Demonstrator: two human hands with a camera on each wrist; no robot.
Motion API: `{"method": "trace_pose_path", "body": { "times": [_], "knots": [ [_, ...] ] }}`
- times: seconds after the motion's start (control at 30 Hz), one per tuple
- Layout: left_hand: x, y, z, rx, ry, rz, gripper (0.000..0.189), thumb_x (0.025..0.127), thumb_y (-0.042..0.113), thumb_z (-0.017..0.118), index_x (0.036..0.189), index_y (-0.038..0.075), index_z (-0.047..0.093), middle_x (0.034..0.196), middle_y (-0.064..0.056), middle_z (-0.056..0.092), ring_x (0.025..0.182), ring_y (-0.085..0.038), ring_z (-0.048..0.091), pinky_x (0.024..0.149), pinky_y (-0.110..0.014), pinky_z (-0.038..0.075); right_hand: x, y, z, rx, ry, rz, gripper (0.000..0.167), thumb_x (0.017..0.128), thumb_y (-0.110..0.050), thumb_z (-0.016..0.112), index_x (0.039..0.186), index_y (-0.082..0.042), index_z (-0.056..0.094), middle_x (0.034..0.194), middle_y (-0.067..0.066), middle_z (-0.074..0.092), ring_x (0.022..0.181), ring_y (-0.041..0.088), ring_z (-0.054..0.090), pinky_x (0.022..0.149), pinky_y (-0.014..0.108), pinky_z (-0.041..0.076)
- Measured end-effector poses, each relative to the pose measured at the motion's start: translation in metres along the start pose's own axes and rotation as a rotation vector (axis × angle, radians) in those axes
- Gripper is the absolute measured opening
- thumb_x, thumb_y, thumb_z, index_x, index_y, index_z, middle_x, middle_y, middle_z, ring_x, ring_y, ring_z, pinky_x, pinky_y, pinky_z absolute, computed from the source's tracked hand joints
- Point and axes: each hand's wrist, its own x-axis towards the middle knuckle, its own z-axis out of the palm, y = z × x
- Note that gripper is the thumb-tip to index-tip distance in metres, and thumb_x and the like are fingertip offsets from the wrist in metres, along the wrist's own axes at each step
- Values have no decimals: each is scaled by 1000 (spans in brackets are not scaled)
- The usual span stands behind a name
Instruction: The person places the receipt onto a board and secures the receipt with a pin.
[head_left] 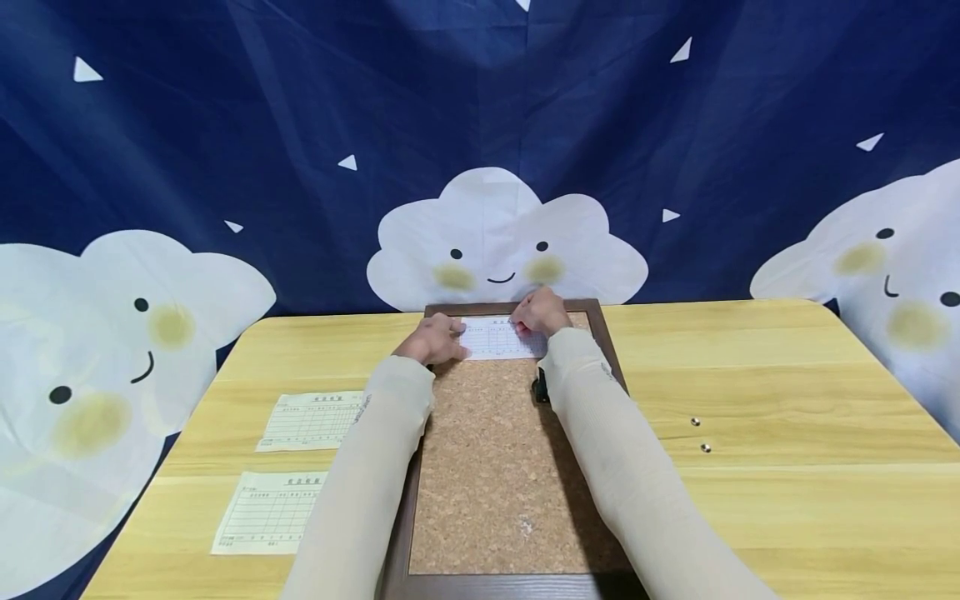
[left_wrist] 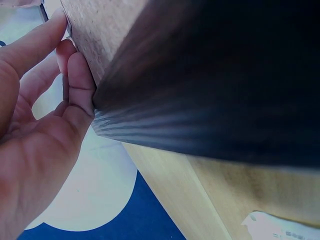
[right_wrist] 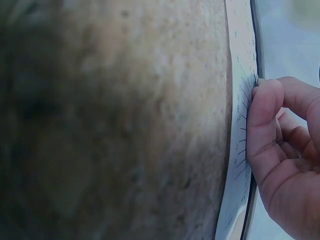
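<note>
A white printed form slip (head_left: 491, 340) lies across the top of a cork board (head_left: 487, 467) with a dark wooden frame. My left hand (head_left: 437, 338) presses the slip's left end, fingers spread and fairly straight; the left wrist view has this hand (left_wrist: 45, 115) at the board's edge. At the slip's upper right is my right hand (head_left: 542, 312), its thumb and finger pinched together against the paper. Between those fingertips in the right wrist view sits a tiny object, probably a thumbtack, almost wholly hidden by the hand (right_wrist: 285, 145).
Two yellowish form slips, one farther back (head_left: 307, 421) and one nearer (head_left: 262, 512), lie left of the board, partly behind my left sleeve. Two small silver thumbtacks (head_left: 695, 422) lie on the wooden table (head_left: 795, 500) to the right. A blue cloud-print cloth (head_left: 315, 100) hangs behind the table.
</note>
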Motion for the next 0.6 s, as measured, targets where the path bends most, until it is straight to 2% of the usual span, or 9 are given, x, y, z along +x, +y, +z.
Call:
{"method": "trace_pose_path", "body": {
  "times": [0.33, 0.6],
  "knots": [
    [-2, 0, 0, -1, -4, 9, 57, 93, 15, 72, 147, 10, 51, 151, -11, 46, 133, -24, 45, 112, -40, 35, 1, 1, 1, 13, -4, 9, 10, 89, -3, 66, 80, -2, 70, 55, -1, 60, 47, 8, 56, 54, 20, 46],
    [-2, 1, -1, -12, -5, 0, 57, 94, 15, 72, 147, 10, 51, 152, -11, 44, 139, -27, 40, 113, -42, 34, 2, 0, 1, 13, 2, 0, 11, 88, -2, 66, 77, -3, 67, 55, -1, 60, 47, 8, 56, 54, 21, 47]
  ]
}}
